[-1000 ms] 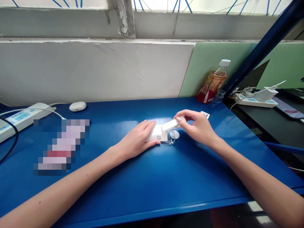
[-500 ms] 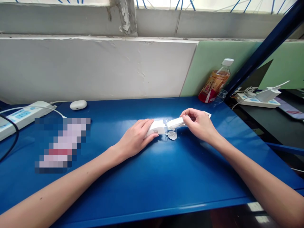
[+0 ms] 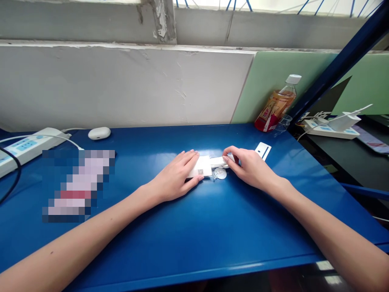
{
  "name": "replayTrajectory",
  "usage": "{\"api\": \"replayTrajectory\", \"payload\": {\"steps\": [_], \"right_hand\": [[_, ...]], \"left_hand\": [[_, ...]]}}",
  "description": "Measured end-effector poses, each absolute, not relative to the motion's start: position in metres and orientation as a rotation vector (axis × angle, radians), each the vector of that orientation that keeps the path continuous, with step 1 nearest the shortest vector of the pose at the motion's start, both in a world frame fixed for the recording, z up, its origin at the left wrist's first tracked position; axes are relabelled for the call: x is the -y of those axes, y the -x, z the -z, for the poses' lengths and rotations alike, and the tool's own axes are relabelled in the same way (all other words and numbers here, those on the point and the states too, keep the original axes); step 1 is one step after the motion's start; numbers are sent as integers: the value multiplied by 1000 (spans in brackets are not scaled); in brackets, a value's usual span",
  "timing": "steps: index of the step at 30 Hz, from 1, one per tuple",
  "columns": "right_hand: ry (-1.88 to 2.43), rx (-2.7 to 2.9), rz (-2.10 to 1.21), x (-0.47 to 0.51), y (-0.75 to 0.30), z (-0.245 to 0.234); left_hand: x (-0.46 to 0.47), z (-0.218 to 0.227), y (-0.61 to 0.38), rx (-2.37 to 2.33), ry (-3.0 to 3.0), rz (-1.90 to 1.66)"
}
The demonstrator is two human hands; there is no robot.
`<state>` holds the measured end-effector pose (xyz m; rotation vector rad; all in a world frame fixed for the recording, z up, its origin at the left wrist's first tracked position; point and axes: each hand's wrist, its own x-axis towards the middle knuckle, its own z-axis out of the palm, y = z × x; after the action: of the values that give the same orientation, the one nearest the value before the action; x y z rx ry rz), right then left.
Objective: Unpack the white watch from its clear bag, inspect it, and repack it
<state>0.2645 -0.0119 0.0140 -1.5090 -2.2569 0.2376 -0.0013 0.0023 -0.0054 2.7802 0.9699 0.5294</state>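
Note:
My left hand point(image 3: 176, 176) lies over a small white box point(image 3: 201, 166) in the middle of the blue table point(image 3: 194, 227), fingers curled round its near and far sides. My right hand point(image 3: 247, 166) grips a flat white piece point(image 3: 218, 161) that meets the box's right end, thumb and fingers pinched on it. A small round silvery tag on a short chain point(image 3: 220, 173) lies on the table just below where the two white parts meet.
A small white card point(image 3: 263, 150) lies right of my right hand. A tea bottle point(image 3: 278, 104) stands at the back right against a green panel. White earbud case point(image 3: 99, 133) and power strip point(image 3: 27, 146) at back left. A second power strip point(image 3: 330, 127) sits beyond the table's right edge.
My right hand has lowered the flat white piece to the table and brought it against the box. My left hand has flattened onto the box. The white card is now uncovered.

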Motion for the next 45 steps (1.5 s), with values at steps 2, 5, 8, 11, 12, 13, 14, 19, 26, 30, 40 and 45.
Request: {"api": "replayTrajectory", "payload": {"steps": [2, 5, 8, 11, 12, 13, 14, 19, 26, 30, 40, 45], "right_hand": [[1478, 2336, -127, 12, -264, -12], [1402, 2413, 11, 15, -260, -8], [1344, 2437, 148, 17, -255, -6], [1304, 2429, 199, 18, -255, -7], [1281, 2420, 200, 17, -256, -9], [1249, 2414, 196, 17, -258, -11], [1206, 2420, 189, 16, -261, -13], [905, 2616, 4, 11, -277, -28], [868, 2607, -45, 8, -278, -23], [882, 2569, -52, 8, -271, -12], [957, 2550, 60, 2, -281, -13], [951, 2562, 38, 6, -278, -14]], "left_hand": [[-1, 5, 1, -970, -2785, -528], [0, 5, 0, -989, -2784, -581], [0, 5, 0, -979, -2773, -612], [0, 5, 0, -965, -2760, -629], [0, 5, 0, -963, -2759, -630], [-1, 5, 0, -962, -2759, -627], [-1, 5, 0, -964, -2760, -626], [0, 5, 0, -972, -2777, -601], [-1, 6, 1, -975, -2762, -601], [-1, 5, 0, -959, -2773, -614], [-1, 6, 0, -980, -2793, -585], [0, 5, 0, -989, -2802, -578]]}}
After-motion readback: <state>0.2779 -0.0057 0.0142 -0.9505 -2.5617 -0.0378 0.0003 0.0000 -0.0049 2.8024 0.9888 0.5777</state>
